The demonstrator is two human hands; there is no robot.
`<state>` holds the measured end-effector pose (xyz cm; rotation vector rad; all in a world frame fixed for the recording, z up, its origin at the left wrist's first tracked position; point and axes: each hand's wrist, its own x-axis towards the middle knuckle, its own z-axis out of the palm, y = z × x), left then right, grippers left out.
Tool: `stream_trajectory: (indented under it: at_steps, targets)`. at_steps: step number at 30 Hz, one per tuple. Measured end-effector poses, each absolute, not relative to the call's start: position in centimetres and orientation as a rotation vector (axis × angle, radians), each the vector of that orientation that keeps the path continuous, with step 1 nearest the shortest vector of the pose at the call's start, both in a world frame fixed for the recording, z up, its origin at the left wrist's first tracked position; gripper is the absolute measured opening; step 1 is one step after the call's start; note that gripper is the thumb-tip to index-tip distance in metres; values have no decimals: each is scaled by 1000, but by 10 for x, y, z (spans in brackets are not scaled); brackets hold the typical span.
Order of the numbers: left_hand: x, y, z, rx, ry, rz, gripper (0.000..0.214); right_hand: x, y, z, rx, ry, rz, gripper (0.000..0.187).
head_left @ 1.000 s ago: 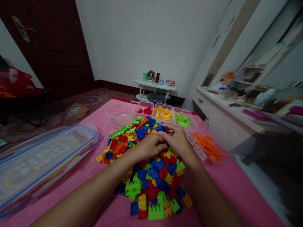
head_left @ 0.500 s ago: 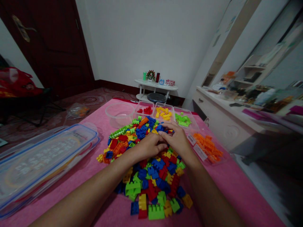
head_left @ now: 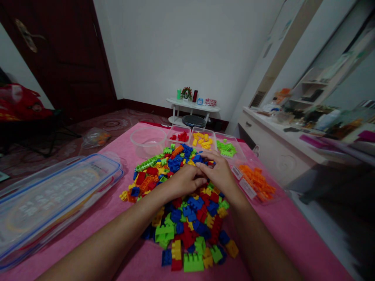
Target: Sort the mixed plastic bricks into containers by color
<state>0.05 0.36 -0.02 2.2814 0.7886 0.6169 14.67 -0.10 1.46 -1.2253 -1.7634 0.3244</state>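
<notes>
Blue plastic shows at the tip of the right hand's [head_left: 218,171] index finger, which reaches leftward over the bricks. That hand arches back-up with its fingers close together, its thumb angled toward ten o'clock over the left hand [head_left: 186,180]. The left lies back-up too, thumb slightly bent toward three o'clock, other fingertips hidden beneath the right; whether either grips a brick, I cannot tell. Forearms slant in from eight and five o'clock. Under both hands spreads the mixed brick heap [head_left: 190,230], on pink cloth [head_left: 310,246]. From its centre, a round clear bowl [head_left: 148,145] stands at eleven, the red-brick tray [head_left: 171,132] at twelve, the yellow-brick tray [head_left: 212,133] just past twelve, the green-brick tray [head_left: 238,146] at one, and the orange-brick tray [head_left: 248,189] between two and three. Blue-edged clear plastic pieces [head_left: 58,191] lie stacked at nine.
</notes>
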Motion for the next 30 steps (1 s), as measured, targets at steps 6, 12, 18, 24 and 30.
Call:
stream_trajectory:
  at_steps: [6, 12, 18, 24, 30]
  targets:
    - [0, 4, -1, 2263, 786, 613, 20, 146, -1, 15, -1233, -1754, 347, 23]
    - [0, 3, 1, 2276, 780, 635, 18, 146, -2, 15, -1218, -1751, 345, 23]
    - [0, 3, 1, 2270, 780, 625, 18, 147, -1, 14, -1210, -1756, 336, 22]
    - [1, 4, 1, 2269, 774, 644, 15, 147, 0, 14, -1206, -1747, 338, 21]
    - [1, 3, 2, 2288, 777, 642, 16, 147, -1, 14, -1220, -1749, 341, 23]
